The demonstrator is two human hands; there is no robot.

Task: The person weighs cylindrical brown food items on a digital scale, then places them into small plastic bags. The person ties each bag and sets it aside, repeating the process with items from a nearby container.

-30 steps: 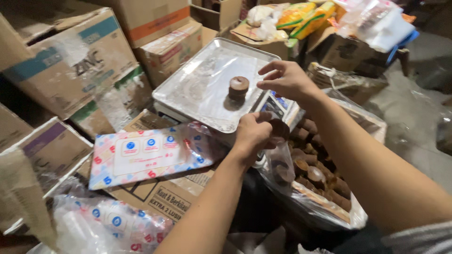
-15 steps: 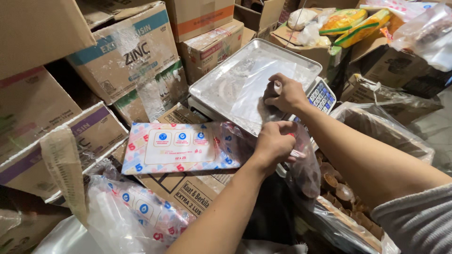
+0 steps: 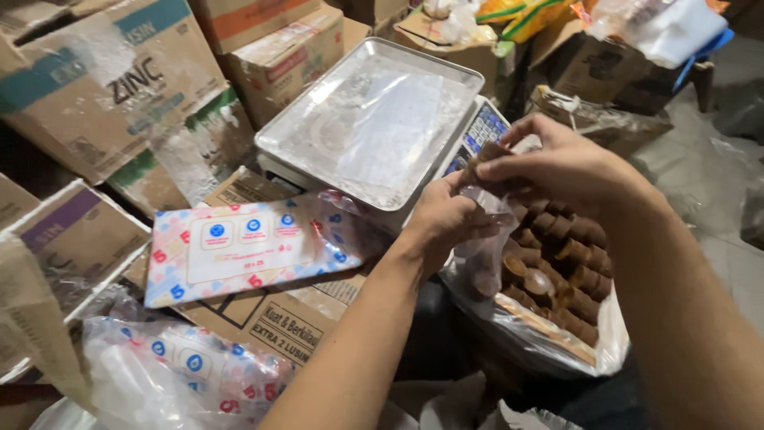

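Right hand (image 3: 569, 167) fingers (image 3: 497, 167) are pinched on a brown puck (image 3: 487, 153), held just above the mouth of a small clear bag (image 3: 485, 239). Left hand (image 3: 442, 219) fingers are clenched on the bag's top edge at the puck's 7 o'clock, so the mouth is kept open directly under it.

Key relation: bag opening lies at 6 o'clock from the right fingertips, touching or nearly so; exact contact can't be told, since film and fingers overlap there. Puck is held roughly flat, tilted slightly; bag's long axis hangs down toward 6 o'clock. At least one puck is already seen through the film near the bag's bottom.

Both hands are on the work; the right carries the puck, the left only the bag.

Outward:
- At 4 o'clock from the hands, a lined box (image 3: 557, 318) is packed with more brown pucks, just beside the bag.
- At 10 o'clock, a scale with a steel tray (image 3: 318, 143) stands bare of pucks; its keypad (image 3: 477, 131) sits just behind the left hand.
- At 9 o'clock, a flat printed pack of bags (image 3: 247, 247) lies on a carton.
- Cartons (image 3: 111, 87) are stacked around at 9 to 12 o'clock.
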